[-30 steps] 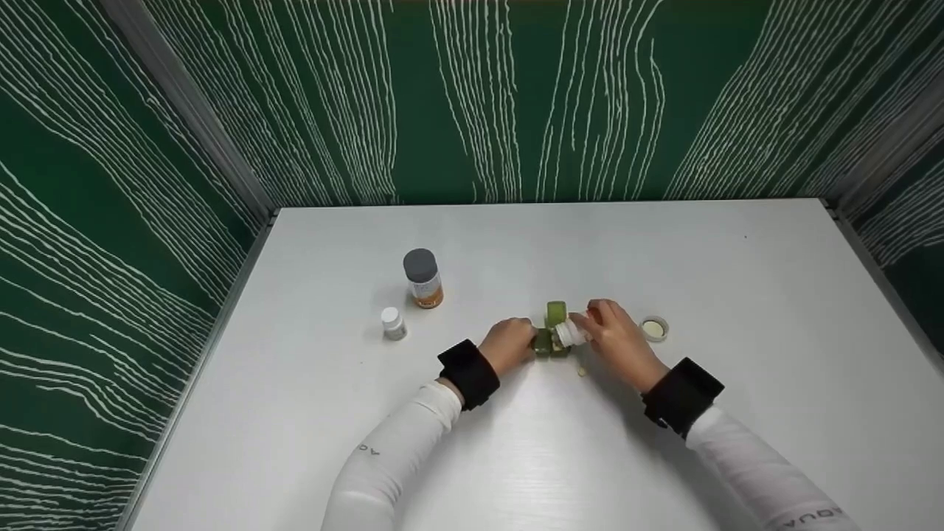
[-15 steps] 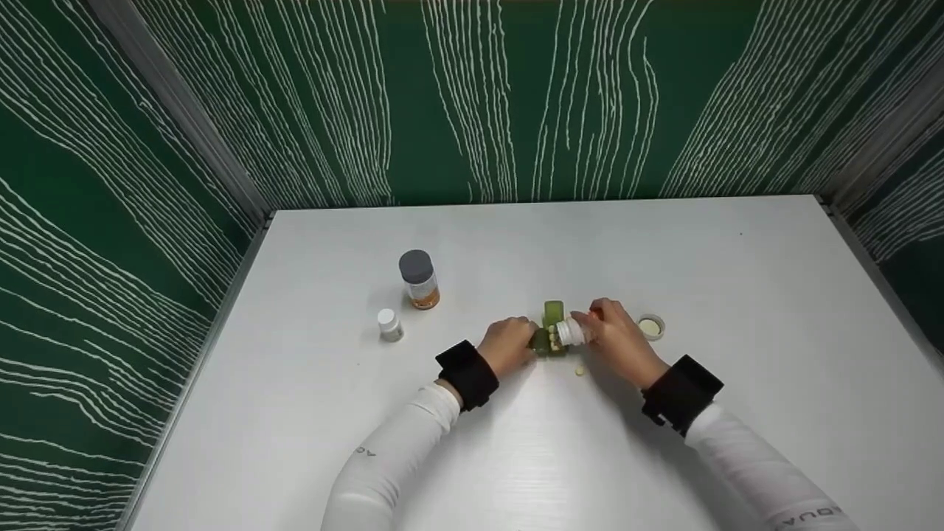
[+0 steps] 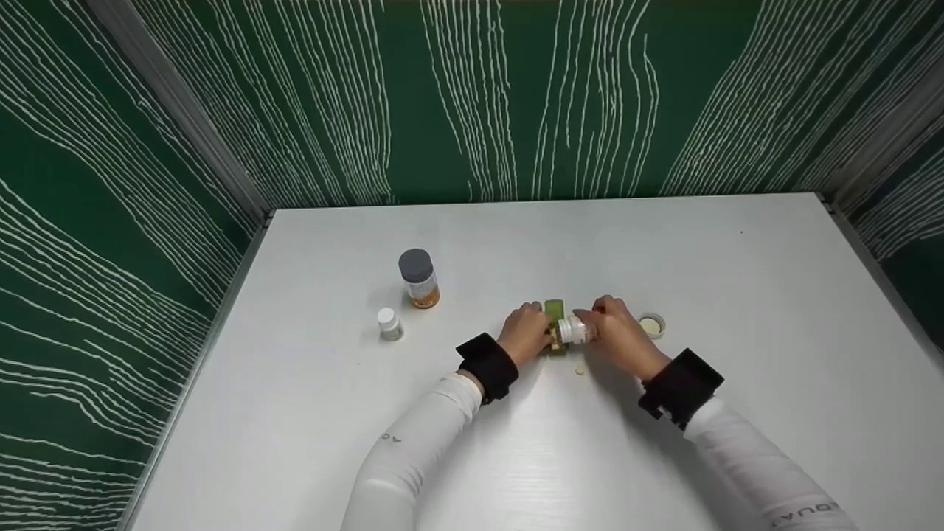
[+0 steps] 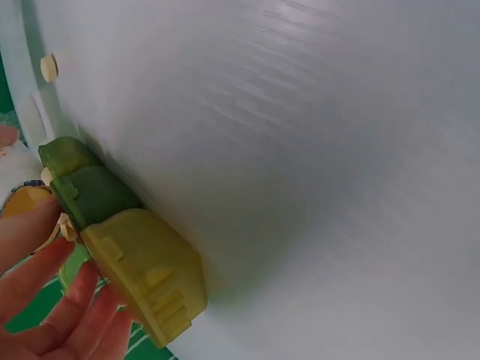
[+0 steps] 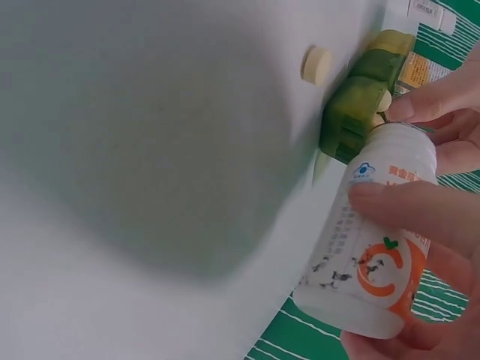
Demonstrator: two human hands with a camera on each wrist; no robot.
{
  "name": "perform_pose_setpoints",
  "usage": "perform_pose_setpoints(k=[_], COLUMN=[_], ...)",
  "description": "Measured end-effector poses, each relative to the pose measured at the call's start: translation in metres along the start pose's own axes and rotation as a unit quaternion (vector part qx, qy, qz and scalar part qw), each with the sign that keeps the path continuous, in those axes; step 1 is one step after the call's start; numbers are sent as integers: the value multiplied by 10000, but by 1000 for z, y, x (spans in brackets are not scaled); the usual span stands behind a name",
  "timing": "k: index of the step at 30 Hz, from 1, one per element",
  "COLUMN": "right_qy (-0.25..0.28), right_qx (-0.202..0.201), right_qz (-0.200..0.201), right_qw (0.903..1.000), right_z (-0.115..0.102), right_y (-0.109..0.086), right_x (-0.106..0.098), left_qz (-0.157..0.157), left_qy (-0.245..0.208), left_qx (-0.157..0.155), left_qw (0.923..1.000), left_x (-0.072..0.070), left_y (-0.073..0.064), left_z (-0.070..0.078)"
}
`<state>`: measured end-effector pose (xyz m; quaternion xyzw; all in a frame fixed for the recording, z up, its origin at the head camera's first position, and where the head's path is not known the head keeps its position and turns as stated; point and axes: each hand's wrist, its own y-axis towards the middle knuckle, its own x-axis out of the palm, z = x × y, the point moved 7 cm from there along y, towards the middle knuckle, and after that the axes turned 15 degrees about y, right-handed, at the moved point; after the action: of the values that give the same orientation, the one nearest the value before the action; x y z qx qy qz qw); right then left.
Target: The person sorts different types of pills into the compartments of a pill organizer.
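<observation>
A green and yellow pill box (image 3: 554,310) with tablets in it lies on the white table between my hands. My left hand (image 3: 524,332) is at its left side; in the left wrist view the thumb and forefinger pinch a round pale tablet (image 4: 67,228) at the box's opening, with the other fingers along the box. My right hand (image 3: 621,338) grips a white tablet bottle (image 5: 367,240) with an orange C on its label. This bottle is tilted, its uncapped mouth against the box. One loose tablet (image 3: 580,371) rests on the table in front.
A round cap (image 3: 652,326) lies inside up, right of my right hand. To the left stand a grey-lidded bottle (image 3: 420,279) with an orange label and a small white bottle (image 3: 390,324). Green patterned panels (image 3: 472,103) border the table.
My left hand has shifted right, from the box's left part to over its opening, where its fingers now pinch a tablet. The right hand keeps the bottle tilted there.
</observation>
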<state>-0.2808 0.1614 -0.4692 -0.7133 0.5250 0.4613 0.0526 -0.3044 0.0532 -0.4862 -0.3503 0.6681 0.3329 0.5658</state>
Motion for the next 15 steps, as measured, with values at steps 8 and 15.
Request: perform_pose_setpoints(k=[8, 15], right_qy=[134, 282], right_qx=[109, 488], right_qz=[-34, -242], right_qw=[9998, 9981], right_z=[2, 8], right_y=[0, -3], right_x=[-1, 1], left_qz=[-219, -24], left_qy=[-690, -1032], left_qx=[-138, 169], left_qw=[9973, 9945], left_x=[4, 4], left_y=[8, 6], left_z=[-3, -1])
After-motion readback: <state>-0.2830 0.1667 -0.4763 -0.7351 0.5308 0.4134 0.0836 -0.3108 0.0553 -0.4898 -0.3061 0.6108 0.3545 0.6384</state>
